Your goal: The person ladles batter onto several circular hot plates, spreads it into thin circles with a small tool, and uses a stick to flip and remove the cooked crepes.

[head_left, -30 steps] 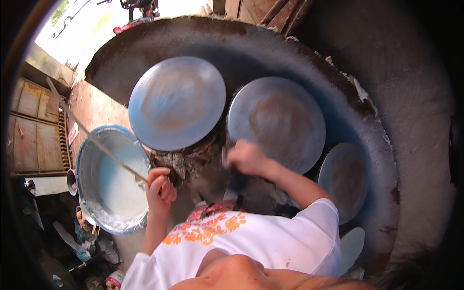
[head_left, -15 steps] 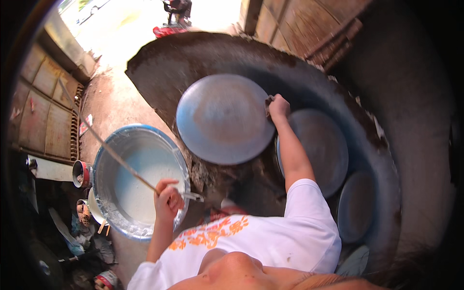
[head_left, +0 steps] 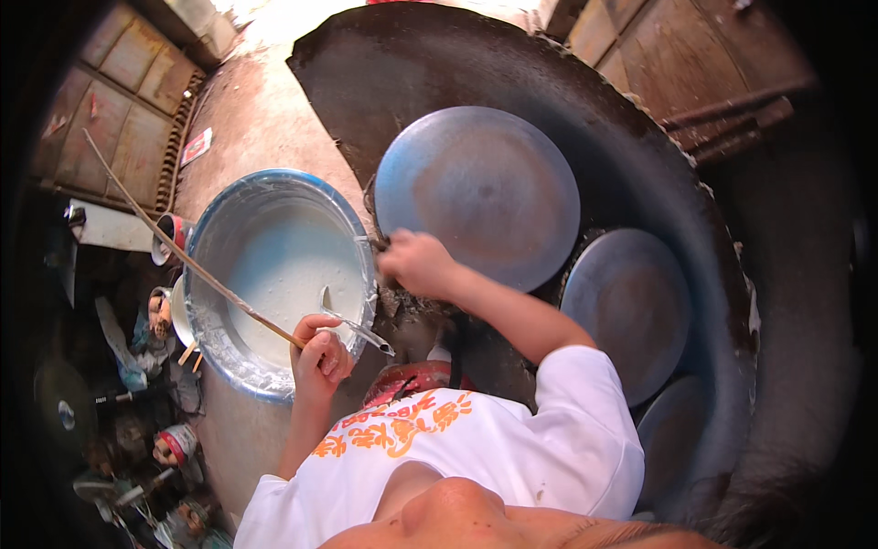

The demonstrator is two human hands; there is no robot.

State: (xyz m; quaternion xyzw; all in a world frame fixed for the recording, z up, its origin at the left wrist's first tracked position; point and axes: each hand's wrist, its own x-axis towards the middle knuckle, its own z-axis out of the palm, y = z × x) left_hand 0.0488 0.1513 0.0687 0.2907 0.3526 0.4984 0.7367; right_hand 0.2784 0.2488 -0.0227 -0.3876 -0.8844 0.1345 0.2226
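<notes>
My left hand (head_left: 320, 355) is closed round the end of a long thin wooden stick (head_left: 206, 274), which slants up to the left over the tub. Beside that hand, a metal ladle (head_left: 352, 325) lies across the near right rim of the blue tub (head_left: 203, 352), with pale liquid batter (head_left: 283, 261) inside. At the near left edge of a large round griddle (head_left: 485, 197), my right hand (head_left: 418, 263) is closed on a small dark rag (head_left: 381, 243), mostly hidden by the fingers. The griddle's grey surface carries a brownish ring.
Two more round griddles, one (head_left: 626, 311) beside the first and one (head_left: 675, 435) nearer me, sit in the dark curved stove top (head_left: 412, 69). Left of the tub are tins (head_left: 174, 444) and clutter. Metal doors (head_left: 128, 82) stand at the far left.
My right hand has swept from the large griddle's right edge to its near left edge with the rag. The stick stays in my left hand. The view has shifted.
</notes>
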